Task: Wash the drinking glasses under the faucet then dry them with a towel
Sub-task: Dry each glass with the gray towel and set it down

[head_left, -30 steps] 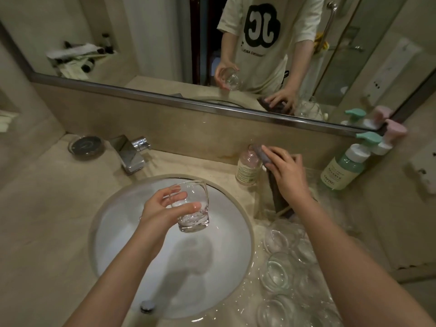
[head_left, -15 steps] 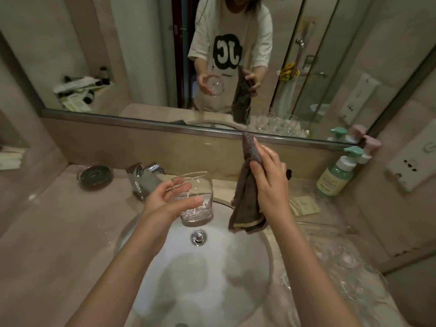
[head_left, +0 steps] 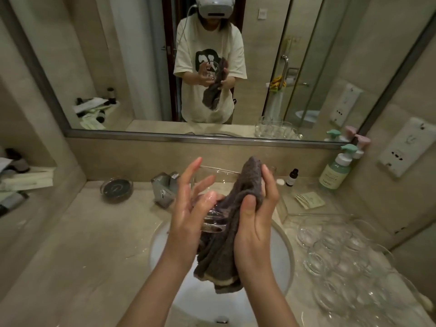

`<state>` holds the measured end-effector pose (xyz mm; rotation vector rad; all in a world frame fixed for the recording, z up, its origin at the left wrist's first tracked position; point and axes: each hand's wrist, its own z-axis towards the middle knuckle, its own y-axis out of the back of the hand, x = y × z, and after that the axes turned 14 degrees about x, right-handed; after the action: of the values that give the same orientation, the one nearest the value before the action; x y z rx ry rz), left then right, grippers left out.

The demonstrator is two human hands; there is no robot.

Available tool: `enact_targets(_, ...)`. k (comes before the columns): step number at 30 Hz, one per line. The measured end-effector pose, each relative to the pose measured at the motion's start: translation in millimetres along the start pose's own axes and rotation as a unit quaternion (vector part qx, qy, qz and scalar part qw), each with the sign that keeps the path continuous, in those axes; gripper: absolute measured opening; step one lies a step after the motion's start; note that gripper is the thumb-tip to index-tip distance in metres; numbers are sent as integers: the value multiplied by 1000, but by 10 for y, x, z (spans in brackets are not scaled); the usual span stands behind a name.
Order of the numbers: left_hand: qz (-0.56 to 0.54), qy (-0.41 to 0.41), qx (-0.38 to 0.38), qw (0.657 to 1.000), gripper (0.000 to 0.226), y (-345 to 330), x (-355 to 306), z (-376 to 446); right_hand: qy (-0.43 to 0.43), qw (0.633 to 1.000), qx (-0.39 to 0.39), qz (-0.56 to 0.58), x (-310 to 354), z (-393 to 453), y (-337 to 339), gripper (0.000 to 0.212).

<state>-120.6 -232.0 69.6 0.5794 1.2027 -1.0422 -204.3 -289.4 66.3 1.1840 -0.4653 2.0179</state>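
1. My left hand has its grip around a drinking glass, held above the sink. Fingers and thumb curl round its wall, and the skin looks wet.
2. My right hand grips the towel, thumb pinching a fold. The cloth lies against the glass's right side and hangs down below both hands.
3. I judge the rinse of this glass done. No water is visible at the faucet, and the towel is already touching the glass, so drying is just starting.
4. Many other glasses lie close together on the bench to my right. I cannot tell which of them are washed or dried.
5. Left to do, as I judge it: wipe this glass inside and out, set it down, and work through whatever remains of the group.
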Motion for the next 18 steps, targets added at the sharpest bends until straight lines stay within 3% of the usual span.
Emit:
enact_targets(7,-12,5,-2,1000,63,-91,-68,-115,-3,998,22,-64,167,-97,-26,41)
enact_targets(14,-29,28,29,999,50,-219,-108,-158,-83,993,41,79,281,-114,239,39)
enact_targets(18,14,25,32,999,79,-328,-68,-185,-105,990,26,87,296,-150,325,38)
